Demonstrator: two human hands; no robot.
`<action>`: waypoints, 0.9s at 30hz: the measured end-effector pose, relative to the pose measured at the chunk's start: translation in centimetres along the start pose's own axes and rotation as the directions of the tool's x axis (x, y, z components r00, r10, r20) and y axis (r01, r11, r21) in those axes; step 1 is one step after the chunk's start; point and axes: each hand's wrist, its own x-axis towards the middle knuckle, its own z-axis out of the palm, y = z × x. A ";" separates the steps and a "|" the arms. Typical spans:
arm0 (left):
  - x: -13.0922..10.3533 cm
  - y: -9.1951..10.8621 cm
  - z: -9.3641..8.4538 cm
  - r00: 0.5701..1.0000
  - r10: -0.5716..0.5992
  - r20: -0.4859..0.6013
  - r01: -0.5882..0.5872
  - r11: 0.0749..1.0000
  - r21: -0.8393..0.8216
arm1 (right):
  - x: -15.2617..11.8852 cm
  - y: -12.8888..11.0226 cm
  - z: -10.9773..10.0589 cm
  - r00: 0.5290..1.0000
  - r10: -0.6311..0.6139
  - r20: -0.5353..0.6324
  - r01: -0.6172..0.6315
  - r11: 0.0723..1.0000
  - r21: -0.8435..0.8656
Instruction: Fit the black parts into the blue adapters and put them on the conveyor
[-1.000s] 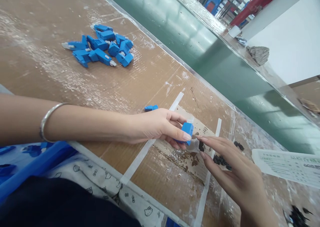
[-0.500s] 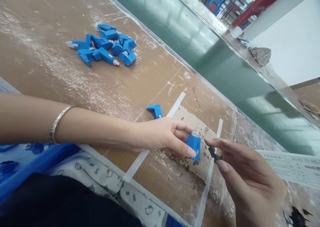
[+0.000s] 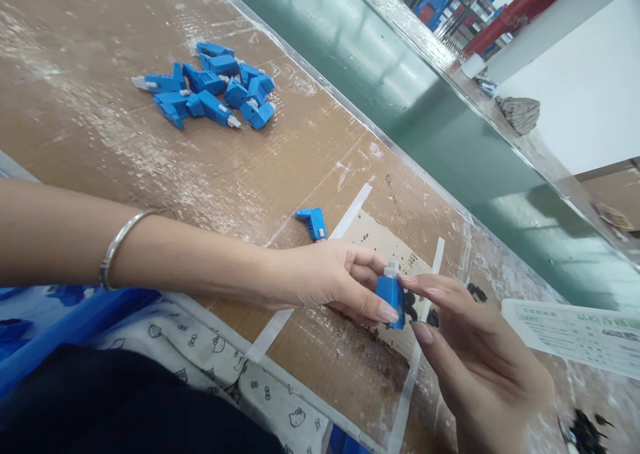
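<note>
My left hand point(image 3: 345, 281) pinches a blue plastic part point(image 3: 390, 297) with a whitish tip pointing up, above the taped cardboard piece. Close against its right side is a small black part point(image 3: 410, 304), between the thumb and forefinger of my right hand point(image 3: 480, 341). The right forefinger reaches the blue part's upper edge. One angled blue piece point(image 3: 313, 223) lies on the table just beyond my left hand. Farther up at the left, several blue pieces point(image 3: 205, 84) with whitish tips lie in a loose pile.
Brown table covering point(image 3: 150, 167) with white tape strips point(image 3: 273, 334). Black bits point(image 3: 587, 434) lie at the lower right, near a printed sheet point(image 3: 575, 334). A blue bin point(image 3: 85, 327) is at the lower left. A green panel point(image 3: 400, 94) borders the table's far side.
My right hand has moved left, bringing the black part up against the blue part. Black bits on the table behind my right fingers have come into view.
</note>
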 end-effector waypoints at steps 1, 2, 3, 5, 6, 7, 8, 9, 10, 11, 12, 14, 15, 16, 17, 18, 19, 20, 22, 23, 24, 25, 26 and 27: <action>0.1 -0.1 -0.1 1.000 0.005 0.008 -0.005 1.000 -0.008 | 0.0 0.0 0.0 1.000 -0.010 0.008 0.010 1.000 -0.029; 0.1 -0.2 -0.1 1.000 0.007 0.012 -0.007 1.000 -0.010 | -0.1 0.0 -0.1 1.000 -0.027 0.012 0.027 0.998 -0.061; 0.1 -0.2 -0.2 1.000 0.009 0.013 -0.009 1.000 -0.009 | -0.1 0.0 -0.1 0.999 -0.047 0.013 0.048 0.994 -0.095; -0.1 -0.1 -0.1 1.000 0.012 0.009 -0.012 1.000 0.002 | 0.0 -0.1 -0.1 0.996 -0.085 0.016 0.087 0.984 -0.156; -0.3 0.0 0.0 1.000 0.014 0.004 -0.014 1.000 0.009 | 0.0 -0.1 -0.1 0.995 -0.098 0.023 0.100 0.979 -0.175; -0.4 0.1 0.1 1.000 0.015 -0.003 -0.015 1.000 0.014 | 0.1 -0.1 -0.2 0.994 -0.106 0.033 0.111 0.977 -0.185; -0.5 0.2 0.2 1.000 0.016 -0.009 -0.016 1.000 0.017 | 0.1 -0.1 -0.2 0.992 -0.116 0.046 0.122 0.975 -0.187; -0.6 0.3 0.3 1.000 0.016 -0.012 -0.016 1.000 0.015 | 0.1 -0.1 -0.3 0.990 -0.125 0.060 0.134 0.973 -0.190; -0.7 0.3 0.4 1.000 0.016 -0.011 -0.015 1.000 0.007 | 0.1 0.0 -0.3 0.988 -0.138 0.073 0.150 0.969 -0.197; -0.7 0.4 0.4 1.000 0.015 -0.006 -0.015 1.000 -0.006 | 0.1 0.1 -0.3 0.984 -0.157 0.082 0.171 0.963 -0.209; -0.7 0.5 0.4 1.000 0.012 0.000 -0.012 1.000 -0.019 | 0.1 0.3 -0.3 0.980 -0.179 0.091 0.195 0.955 -0.224; -0.6 0.6 0.3 1.000 0.012 0.003 -0.011 0.999 -0.036 | -0.1 0.5 -0.1 0.968 -0.220 0.122 0.245 0.935 -0.257; -0.6 0.6 0.2 1.000 0.014 0.001 -0.014 0.999 -0.041 | -0.1 0.6 0.0 0.961 -0.235 0.144 0.267 0.923 -0.277; -0.6 0.7 0.1 1.000 0.019 0.000 -0.019 0.999 -0.047 | -0.2 0.6 0.2 0.954 -0.247 0.172 0.289 0.909 -0.300; -0.6 0.7 0.0 1.000 0.027 0.000 -0.027 0.998 -0.056 | -0.3 0.6 0.3 0.947 -0.248 0.202 0.304 0.895 -0.326; -0.6 0.7 -0.1 0.999 0.036 0.002 -0.036 0.997 -0.065 | -0.3 0.6 0.4 0.943 -0.244 0.227 0.314 0.880 -0.357; -0.6 0.8 -0.2 0.999 0.041 0.004 -0.041 0.997 -0.071 | -0.3 0.5 0.5 0.939 -0.241 0.246 0.323 0.862 -0.389; -0.6 0.8 -0.2 0.999 0.044 0.004 -0.043 0.996 -0.072 | -0.3 0.5 0.6 0.937 -0.238 0.256 0.329 0.845 -0.421; -0.7 0.9 -0.3 0.999 0.047 -0.003 -0.048 0.997 -0.054 | -0.3 0.3 0.6 0.936 -0.240 0.256 0.338 0.814 -0.472; -0.7 0.9 -0.3 0.999 0.049 -0.004 -0.049 0.998 -0.038 | -0.3 0.3 0.7 0.937 -0.247 0.248 0.340 0.805 -0.486; -0.7 1.0 -0.2 0.999 0.050 0.003 -0.049 0.999 -0.020 | -0.3 0.2 0.7 0.937 -0.257 0.238 0.344 0.802 -0.488; -0.7 1.2 -0.2 0.999 0.049 0.018 -0.049 0.999 -0.004 | -0.3 0.1 0.7 0.937 -0.262 0.230 0.343 0.808 -0.478; -0.7 1.3 -0.1 0.998 0.049 0.037 -0.050 0.999 0.010 | -0.4 0.1 0.7 0.940 -0.261 0.222 0.337 0.822 -0.460; -0.7 1.5 0.0 0.997 0.044 0.060 -0.046 0.999 0.023 | -0.4 0.0 0.8 0.945 -0.256 0.201 0.321 0.840 -0.438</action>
